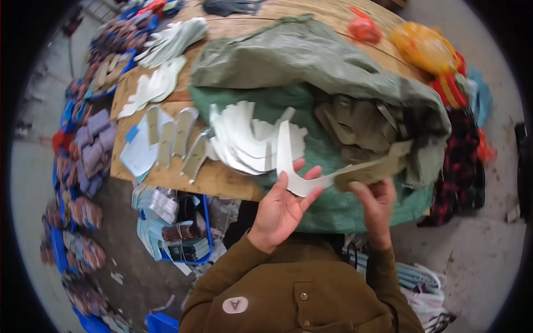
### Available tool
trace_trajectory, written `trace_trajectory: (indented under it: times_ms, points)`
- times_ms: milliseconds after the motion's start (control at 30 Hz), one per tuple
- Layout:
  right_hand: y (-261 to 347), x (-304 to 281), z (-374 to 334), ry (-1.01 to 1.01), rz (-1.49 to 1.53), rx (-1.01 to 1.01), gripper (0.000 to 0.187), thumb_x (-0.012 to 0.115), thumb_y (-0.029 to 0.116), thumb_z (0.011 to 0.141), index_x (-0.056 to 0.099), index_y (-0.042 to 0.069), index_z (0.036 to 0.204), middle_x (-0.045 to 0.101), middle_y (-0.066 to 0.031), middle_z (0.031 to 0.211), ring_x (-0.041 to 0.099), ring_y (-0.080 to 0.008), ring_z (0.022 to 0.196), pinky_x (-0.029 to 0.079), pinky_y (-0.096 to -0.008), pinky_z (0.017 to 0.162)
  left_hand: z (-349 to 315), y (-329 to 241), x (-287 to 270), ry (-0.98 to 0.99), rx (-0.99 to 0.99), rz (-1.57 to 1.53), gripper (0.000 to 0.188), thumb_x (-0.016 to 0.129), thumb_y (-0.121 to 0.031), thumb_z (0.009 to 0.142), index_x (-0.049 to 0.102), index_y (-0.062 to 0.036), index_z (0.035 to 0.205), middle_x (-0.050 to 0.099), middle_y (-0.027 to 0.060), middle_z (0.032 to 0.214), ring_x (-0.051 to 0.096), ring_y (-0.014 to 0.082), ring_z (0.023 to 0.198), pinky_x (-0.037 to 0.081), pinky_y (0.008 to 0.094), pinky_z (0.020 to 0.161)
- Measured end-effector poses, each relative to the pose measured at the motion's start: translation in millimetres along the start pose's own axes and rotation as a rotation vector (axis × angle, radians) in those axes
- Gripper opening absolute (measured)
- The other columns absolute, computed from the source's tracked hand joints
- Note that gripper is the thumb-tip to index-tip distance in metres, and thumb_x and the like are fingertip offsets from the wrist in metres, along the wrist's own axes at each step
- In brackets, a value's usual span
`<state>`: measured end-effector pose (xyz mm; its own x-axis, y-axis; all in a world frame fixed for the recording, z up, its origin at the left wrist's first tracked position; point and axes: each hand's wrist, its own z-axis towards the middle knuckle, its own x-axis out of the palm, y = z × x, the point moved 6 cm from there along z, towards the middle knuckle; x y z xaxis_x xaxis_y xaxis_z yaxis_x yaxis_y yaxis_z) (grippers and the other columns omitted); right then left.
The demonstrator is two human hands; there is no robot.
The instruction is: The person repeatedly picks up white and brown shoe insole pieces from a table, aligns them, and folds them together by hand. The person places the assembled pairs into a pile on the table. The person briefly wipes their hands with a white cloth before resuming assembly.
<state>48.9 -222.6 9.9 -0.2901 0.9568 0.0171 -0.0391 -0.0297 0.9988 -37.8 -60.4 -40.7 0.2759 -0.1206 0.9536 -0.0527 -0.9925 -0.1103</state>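
Note:
A white, curved, flat cut-out piece (284,149) is held in my left hand (273,213), its bend between the thumb and fingers, palm turned up. My right hand (377,208) pinches an olive-tan flat piece (363,171) between thumb and fingers. The two pieces meet or overlap between my hands; whether they are joined I cannot tell. Just beyond my left hand lies a fanned pile of similar white pieces (236,141). Behind my right hand, more olive-brown pieces (355,122) lie inside an open green woven sack (294,61).
Left on the wooden table (233,186) are several tan strips (180,130), a pale sheet (145,152) and white stacks (172,41). A blue crate (206,233) of bundles stands below. Wrapped bundles (100,139) line the left. Red (365,28) and yellow bags (425,47) sit far right.

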Motion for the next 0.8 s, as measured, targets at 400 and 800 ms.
trace_trajectory:
  times_ms: [400,800]
  points:
    - [0,32,-4,0.263,-0.491,-0.443,0.035,0.076,0.006,0.077,0.061,-0.002,0.107,0.066,-0.0165,0.09,0.067,-0.0331,0.074,0.051,-0.0372,0.062,5,35,-3,-0.042,0.028,0.12,0.052,0.027,-0.04,0.107,0.026,-0.0124,0.151,0.042,0.016,0.148,0.044,0.0228,0.133,0.036,0.0368,0.11]
    - [-3,30,-4,0.254,-0.488,-0.462,0.033,0.075,0.005,0.076,0.06,-0.003,0.105,0.066,-0.0173,0.092,0.068,-0.0335,0.077,0.053,-0.0381,0.064,9,38,-5,-0.054,0.068,0.132,0.051,0.03,-0.04,0.107,0.032,-0.0109,0.149,0.048,0.0103,0.14,0.048,0.0246,0.128,0.04,0.0405,0.107]
